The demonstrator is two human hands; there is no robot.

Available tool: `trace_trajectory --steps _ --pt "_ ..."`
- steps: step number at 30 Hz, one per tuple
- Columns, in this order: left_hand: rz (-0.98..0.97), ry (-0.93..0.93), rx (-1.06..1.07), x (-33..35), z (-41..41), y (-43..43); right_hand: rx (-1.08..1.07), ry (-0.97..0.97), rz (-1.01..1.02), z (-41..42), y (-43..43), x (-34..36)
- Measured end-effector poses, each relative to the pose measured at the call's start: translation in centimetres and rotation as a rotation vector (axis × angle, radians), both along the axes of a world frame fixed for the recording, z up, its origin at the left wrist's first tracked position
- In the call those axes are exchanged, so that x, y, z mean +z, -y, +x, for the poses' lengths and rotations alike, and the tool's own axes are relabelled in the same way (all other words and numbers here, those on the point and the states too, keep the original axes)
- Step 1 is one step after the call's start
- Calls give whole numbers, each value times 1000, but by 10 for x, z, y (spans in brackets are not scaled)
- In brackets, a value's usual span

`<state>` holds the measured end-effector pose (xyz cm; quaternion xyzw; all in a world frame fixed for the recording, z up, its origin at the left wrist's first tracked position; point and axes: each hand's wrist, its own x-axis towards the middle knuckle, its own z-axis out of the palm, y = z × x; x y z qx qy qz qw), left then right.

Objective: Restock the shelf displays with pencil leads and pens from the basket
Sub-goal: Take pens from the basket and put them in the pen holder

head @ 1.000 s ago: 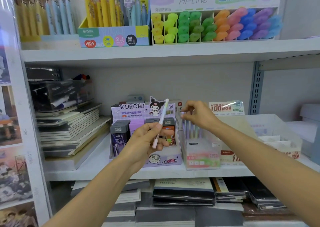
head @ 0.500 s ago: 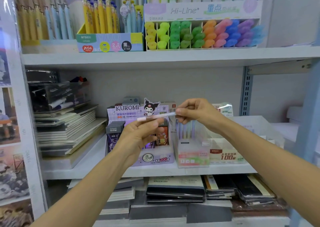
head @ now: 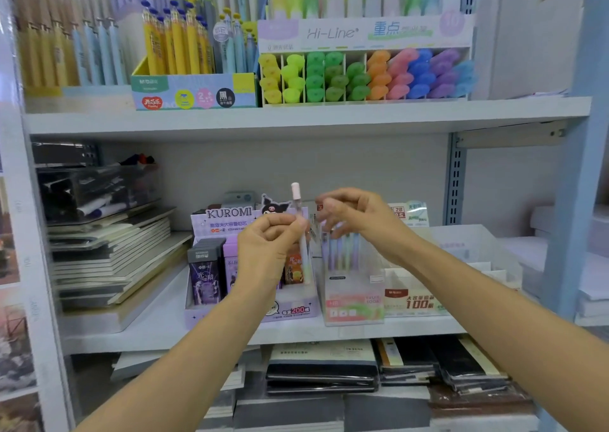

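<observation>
Head view: we held the left grip clamped on one pen, upright before the shelf, with the right grip just beside it, fingers loose and empty. We judged restocking unfinished: this pen was not yet in the clear pen display.

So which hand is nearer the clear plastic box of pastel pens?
Right. The right hand hovers above the box; the left hand, gripping a pink-capped white pen, sits left of it.
</observation>
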<state>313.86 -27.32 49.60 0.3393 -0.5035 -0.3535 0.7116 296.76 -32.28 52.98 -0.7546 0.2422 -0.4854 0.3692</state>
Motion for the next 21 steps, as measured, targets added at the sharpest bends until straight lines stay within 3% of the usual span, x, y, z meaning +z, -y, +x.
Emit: trace_trajectory --steps 8,13,17,21 --pt "-36 185 68 -7 -16 10 -14 69 -66 5 8 7" --pt "-152 691 175 -30 -3 17 -253 261 -78 -24 29 15" --pt "-314 1115 238 -51 2 18 -439 107 -132 -32 48 4" --pt "-349 1302 231 -63 0 17 -492 -80 -182 -20 57 -21"
